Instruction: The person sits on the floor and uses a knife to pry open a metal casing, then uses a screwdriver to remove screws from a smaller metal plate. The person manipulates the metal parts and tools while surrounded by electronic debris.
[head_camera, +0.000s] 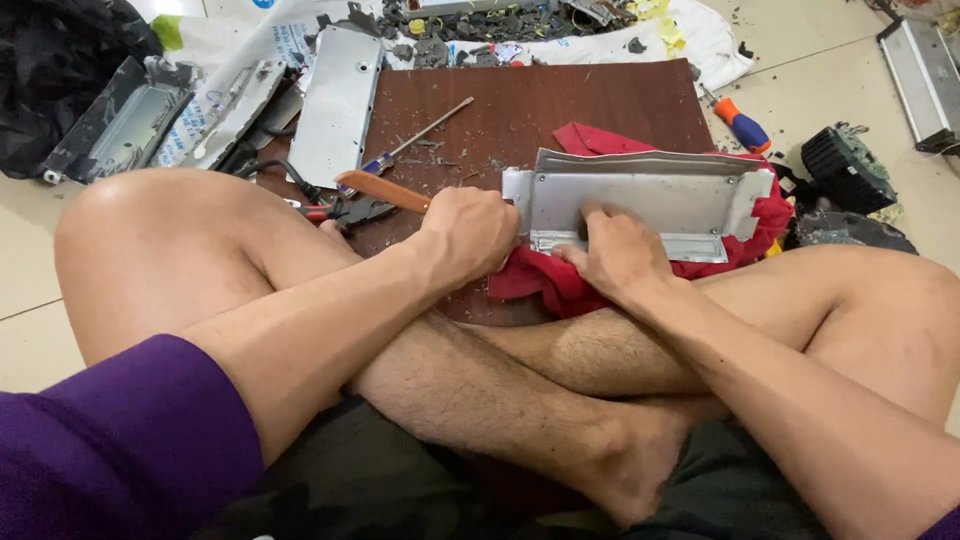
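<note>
My left hand (468, 232) is closed around a tool with an orange-brown handle (382, 190), held at the left end of a grey metal casing (640, 200). My right hand (618, 252) presses flat on the casing's front edge, fingers spread over the metal. The casing lies on a red cloth (560, 285) on a dark brown board (530, 110). The tool's working tip is hidden behind my left hand. I sit cross-legged on the floor with my legs under both arms.
A thin screwdriver (420, 135) lies on the board. Grey metal housings (338, 100) and trays (120, 125) sit at the back left, and pliers (335, 210) by my knee. An orange-and-blue screwdriver (742, 125) and a black part (845, 165) lie at right. Debris covers a white sack (690, 30).
</note>
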